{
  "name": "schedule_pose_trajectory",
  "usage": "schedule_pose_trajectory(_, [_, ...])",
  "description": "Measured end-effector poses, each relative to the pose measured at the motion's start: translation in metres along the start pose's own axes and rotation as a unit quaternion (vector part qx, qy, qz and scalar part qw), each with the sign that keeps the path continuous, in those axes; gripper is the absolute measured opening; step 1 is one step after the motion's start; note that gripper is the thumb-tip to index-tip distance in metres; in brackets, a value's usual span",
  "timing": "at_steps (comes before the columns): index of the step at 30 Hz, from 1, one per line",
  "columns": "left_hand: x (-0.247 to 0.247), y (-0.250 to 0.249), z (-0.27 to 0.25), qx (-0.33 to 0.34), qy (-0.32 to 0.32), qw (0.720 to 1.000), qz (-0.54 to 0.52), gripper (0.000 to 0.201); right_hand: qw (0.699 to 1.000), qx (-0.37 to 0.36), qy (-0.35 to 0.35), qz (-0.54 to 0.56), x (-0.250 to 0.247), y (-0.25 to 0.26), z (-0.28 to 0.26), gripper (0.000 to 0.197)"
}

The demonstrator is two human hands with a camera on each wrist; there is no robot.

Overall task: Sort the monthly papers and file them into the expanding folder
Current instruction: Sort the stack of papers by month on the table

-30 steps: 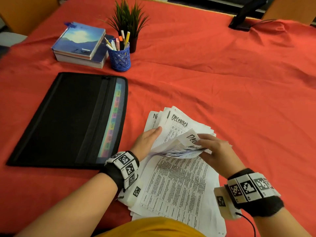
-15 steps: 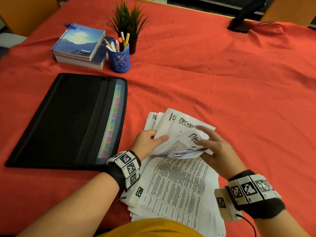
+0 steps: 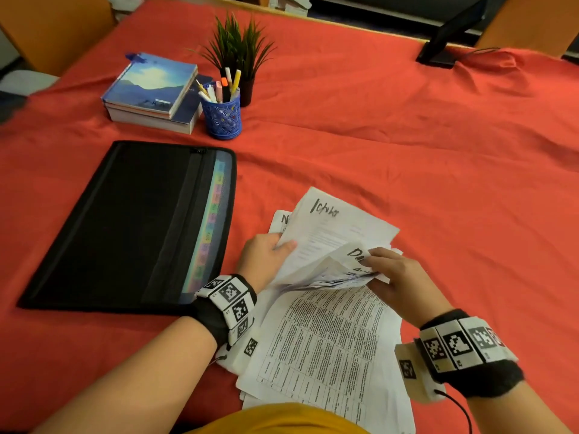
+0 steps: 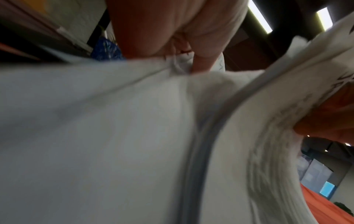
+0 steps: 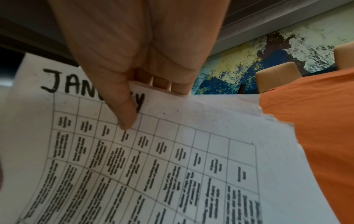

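Both hands pinching fanned papers (image 3: 329,242), left hand (image 3: 266,255) at 9 o'clock, right hand (image 3: 394,274) at 3; loose grip risks sheets sliding out of order.

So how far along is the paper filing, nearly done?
Barely started. The expanding folder lies flat on the red cloth, with no sheet seen going in. Sorting is in hand: the left hand lifts a sheet, and the right hand pinches a curled bundle with a January page. Filing remains.
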State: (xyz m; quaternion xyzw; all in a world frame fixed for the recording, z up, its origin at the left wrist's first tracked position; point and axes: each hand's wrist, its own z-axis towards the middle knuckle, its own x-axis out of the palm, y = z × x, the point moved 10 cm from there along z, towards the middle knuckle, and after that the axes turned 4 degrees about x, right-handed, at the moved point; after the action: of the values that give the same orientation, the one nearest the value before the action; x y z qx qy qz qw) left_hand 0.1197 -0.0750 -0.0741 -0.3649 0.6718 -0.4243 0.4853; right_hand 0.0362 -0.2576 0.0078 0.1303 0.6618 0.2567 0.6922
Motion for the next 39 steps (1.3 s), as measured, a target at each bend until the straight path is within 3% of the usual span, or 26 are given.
schedule_pose_trajectory(5, [-0.063, -0.048, 0.012, 0.047, -0.106, 0.993, 0.023, 0.023, 0.999, -0.012, 0.043, -0.012, -0.005, 0.004, 0.011, 0.022])
schedule_pose_trajectory(8, [-0.108, -0.071, 0.021, 0.068, -0.168, 0.982, 0.053, 0.026, 0.998, -0.013, 0.035, -0.043, -0.003, 0.004, 0.021, 0.021])
schedule_pose_trajectory(13, [-0.164, -0.108, 0.025, 0.119, -0.225, 0.965, 0.062, 0.028, 0.992, 0.008, -0.006, -0.123, 0.012, 0.004, 0.03, 0.017])
schedule_pose_trajectory(18, [-0.22, -0.123, 0.019, 0.125, -0.275, 0.952, 0.038, 0.026, 0.994, -0.031, -0.022, -0.103, 0.003, 0.018, 0.018, 0.02])
schedule_pose_trajectory(20, [-0.235, -0.125, 0.014, 0.134, -0.289, 0.948, 0.014, 0.013, 0.994, -0.034, -0.024, -0.106, -0.007, 0.025, 0.009, 0.023])
schedule_pose_trajectory(22, [-0.243, -0.124, 0.01, 0.14, -0.302, 0.943, -0.002, 0.023, 0.995, -0.026, -0.012, -0.098, -0.02, 0.03, 0.001, 0.024])
schedule_pose_trajectory(25, [-0.223, -0.116, 0.012, 0.132, -0.27, 0.954, -0.019, 0.03, 0.997, 0.008, 0.026, -0.068, -0.046, 0.036, -0.007, 0.016])
schedule_pose_trajectory(28, [-0.173, -0.095, 0.014, 0.086, -0.209, 0.974, -0.001, 0.03, 0.991, 0.058, 0.1, -0.062, -0.078, 0.05, -0.015, 0.009])
schedule_pose_trajectory(32, [-0.086, -0.059, 0.003, 0.029, -0.09, 0.995, -0.01, 0.03, 0.98, 0.096, 0.175, 0.002, -0.113, 0.076, -0.014, 0.04])
schedule_pose_trajectory(35, [-0.033, -0.036, -0.011, -0.002, -0.004, 0.998, -0.07, 0.032, 0.976, 0.147, 0.163, -0.001, -0.115, 0.064, -0.003, 0.025])
schedule_pose_trajectory(39, [0.005, -0.014, -0.025, -0.028, 0.041, 0.994, -0.099, 0.018, 0.972, 0.169, 0.141, -0.078, -0.072, 0.041, 0.006, 0.036])
